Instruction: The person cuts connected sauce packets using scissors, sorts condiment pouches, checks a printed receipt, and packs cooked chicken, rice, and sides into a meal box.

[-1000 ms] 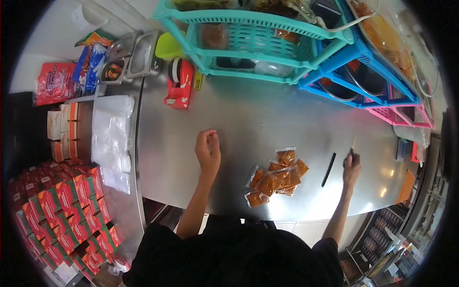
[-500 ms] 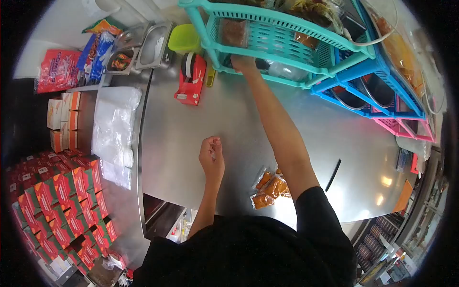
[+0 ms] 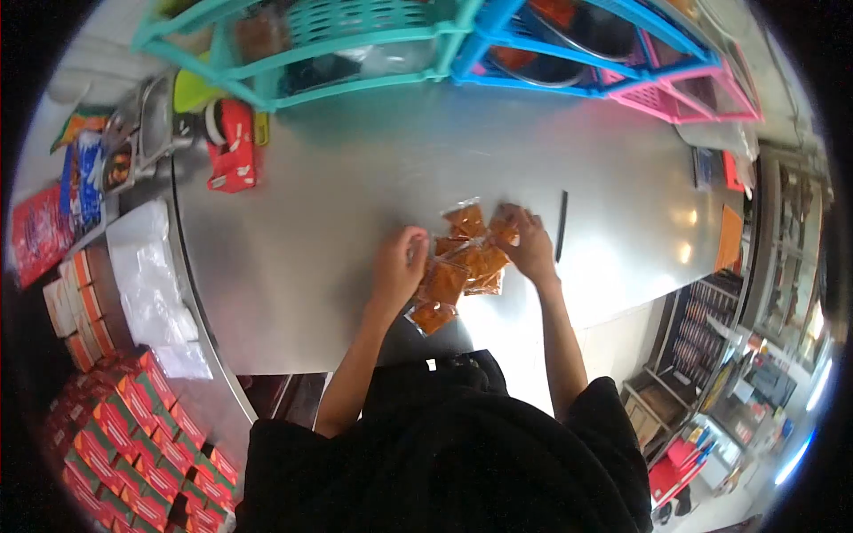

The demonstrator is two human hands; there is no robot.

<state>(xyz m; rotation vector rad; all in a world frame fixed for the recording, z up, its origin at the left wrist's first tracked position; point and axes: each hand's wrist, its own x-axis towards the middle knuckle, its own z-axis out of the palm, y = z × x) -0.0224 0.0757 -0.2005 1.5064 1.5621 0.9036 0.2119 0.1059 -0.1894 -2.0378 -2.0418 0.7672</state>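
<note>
Several clear sachets of orange-brown sauce or paste lie in a loose, overlapping pile on the steel table, close in front of my body. My left hand is at the pile's left edge, its fingers bent with a gap between thumb and forefinger and nothing visible in them. On the other side, my right hand has its fingers closed over a sachet at the upper right of the pile. The fingers partly cover that sachet.
A thin black stick lies right of my right hand. Teal, blue and pink racks line the back. A red tape dispenser stands back left. Plastic bags and stacked red boxes are at left.
My right hand has come back from the teal rack to the sachets. My left hand has moved beside the pile, which looks larger and more spread. The view has shifted right.
</note>
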